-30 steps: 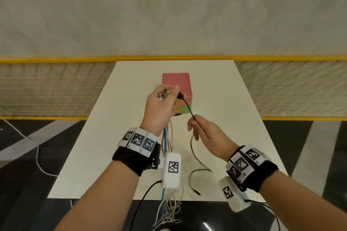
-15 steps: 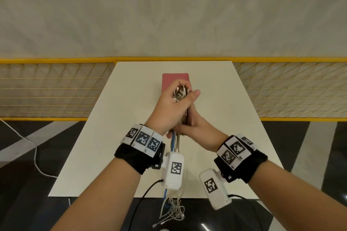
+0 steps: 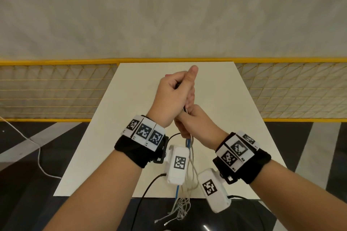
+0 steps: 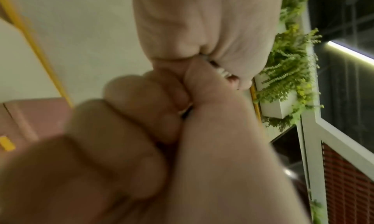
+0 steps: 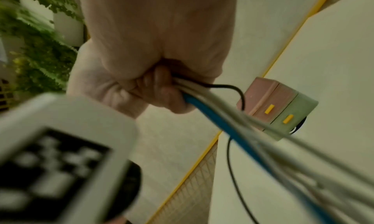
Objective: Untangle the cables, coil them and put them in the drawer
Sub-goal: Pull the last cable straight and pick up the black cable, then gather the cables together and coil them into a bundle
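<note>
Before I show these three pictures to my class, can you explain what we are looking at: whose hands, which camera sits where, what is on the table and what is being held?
No machine here: a person works with two bare hands, wearing black wristbands with printed square markers. The wide picture comes from a camera on the person's head, looking down at a white rectangular table. The other two come from small white cameras strapped under each wrist, looking along the hand, so the fingers look huge and blurred.

The left hand grips the top of a bundle of white, blue and black cables; the right hand grips it just below. The loose ends hang past the table's near edge. In the right wrist view, a small pink and green drawer box with yellow handles stands on the table; the hands hide it from the head camera.
</note>
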A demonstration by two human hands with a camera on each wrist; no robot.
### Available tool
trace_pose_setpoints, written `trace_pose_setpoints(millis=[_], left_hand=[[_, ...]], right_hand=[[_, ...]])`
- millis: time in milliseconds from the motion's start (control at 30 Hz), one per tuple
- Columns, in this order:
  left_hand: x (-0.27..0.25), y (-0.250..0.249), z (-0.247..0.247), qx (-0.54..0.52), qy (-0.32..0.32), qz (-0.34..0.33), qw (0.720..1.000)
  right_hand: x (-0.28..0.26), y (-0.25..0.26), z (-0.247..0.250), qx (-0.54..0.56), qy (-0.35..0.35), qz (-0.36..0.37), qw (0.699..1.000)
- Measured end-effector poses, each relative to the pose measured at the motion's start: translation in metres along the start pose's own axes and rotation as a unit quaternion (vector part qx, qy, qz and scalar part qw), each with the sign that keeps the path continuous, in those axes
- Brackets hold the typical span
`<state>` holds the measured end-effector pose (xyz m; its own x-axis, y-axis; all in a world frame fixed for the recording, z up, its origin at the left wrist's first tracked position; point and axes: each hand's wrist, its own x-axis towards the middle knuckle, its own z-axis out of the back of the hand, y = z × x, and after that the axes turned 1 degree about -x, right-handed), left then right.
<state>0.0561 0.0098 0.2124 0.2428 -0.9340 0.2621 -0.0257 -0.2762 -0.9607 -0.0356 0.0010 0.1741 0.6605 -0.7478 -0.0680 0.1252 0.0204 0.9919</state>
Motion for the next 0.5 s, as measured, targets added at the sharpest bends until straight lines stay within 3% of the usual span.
trace_pose_setpoints(millis=[200, 267, 300, 367, 400, 433, 467, 500], left_hand=[[0.005, 0.000, 0.010, -0.080, -0.073, 0.067, 0.992], [0.006, 0.011, 0.020, 0.050, -0.074, -0.002, 0.996], [0.008, 0.018, 0.027, 0.186, -0.082, -0.074, 0.976], [0.011, 0.026, 0.038, 0.436, -0.081, -0.219, 0.869], [0.012, 0.029, 0.040, 0.502, -0.042, -0.289, 0.814], [0.010, 0.032, 0.039, 0.518, 0.026, -0.340, 0.785], [0.006, 0.033, 0.034, 0.506, 0.105, -0.358, 0.778], [-0.001, 0.033, 0.028, 0.486, 0.184, -0.334, 0.786]], right_hand=[[-0.015, -0.026, 0.008, -0.098, 0.039, 0.066, 0.992], [-0.014, -0.026, 0.014, -0.145, 0.011, 0.070, 0.987], [-0.013, -0.026, 0.017, -0.172, -0.005, 0.072, 0.983], [-0.010, -0.026, 0.023, -0.214, -0.023, 0.057, 0.975], [-0.008, -0.024, 0.026, -0.233, -0.019, 0.047, 0.971], [-0.007, -0.022, 0.029, -0.253, -0.010, 0.035, 0.967], [-0.007, -0.019, 0.031, -0.274, 0.005, 0.020, 0.961], [-0.006, -0.014, 0.033, -0.286, 0.020, 0.003, 0.958]])
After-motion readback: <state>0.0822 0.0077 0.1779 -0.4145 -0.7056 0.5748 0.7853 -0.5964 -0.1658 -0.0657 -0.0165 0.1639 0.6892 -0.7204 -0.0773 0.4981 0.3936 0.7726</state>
